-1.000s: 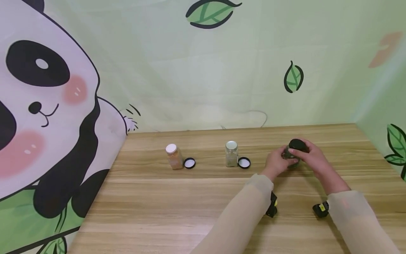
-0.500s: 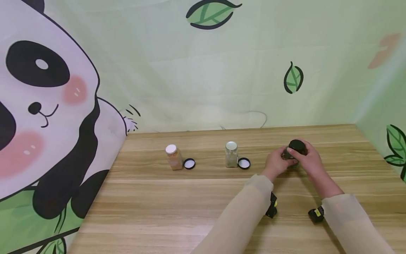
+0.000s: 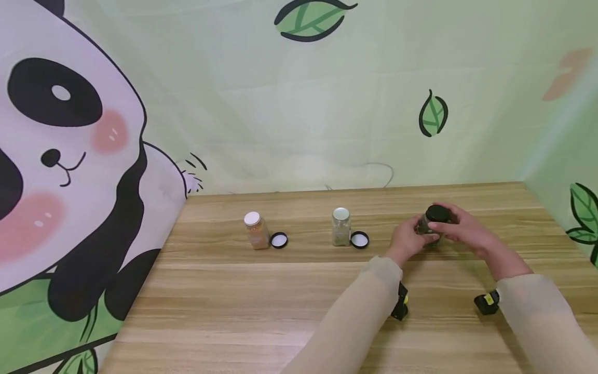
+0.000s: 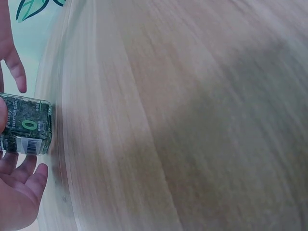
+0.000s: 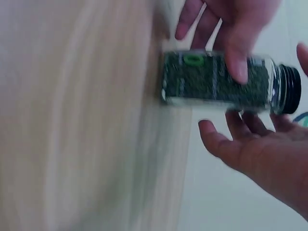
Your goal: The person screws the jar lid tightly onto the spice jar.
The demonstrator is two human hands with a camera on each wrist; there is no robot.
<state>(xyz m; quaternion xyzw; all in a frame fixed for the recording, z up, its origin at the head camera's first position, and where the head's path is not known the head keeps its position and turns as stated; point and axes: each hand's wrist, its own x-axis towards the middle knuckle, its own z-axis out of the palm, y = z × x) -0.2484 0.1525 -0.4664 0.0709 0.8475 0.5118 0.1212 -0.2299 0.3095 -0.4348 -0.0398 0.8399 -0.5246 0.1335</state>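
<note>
Gripping a square clear-glass jar of dark green flakes (image 5: 192, 79): left hand (image 3: 405, 240), its base at or near the wood-grain table (image 3: 224, 301). Right hand (image 3: 469, 234) curves about the round black lid (image 3: 438, 213); pinching or slack, cannot tell. Jar likely light, rigid, slick, breakable; best hold across flat lower sides.

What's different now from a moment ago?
The right hand has turned, its wrist swinging outward to the right, and its thumb stands clear of the dark jar. The left hand still holds that jar; the orange jar, pale jar and two loose caps stay put.
</note>
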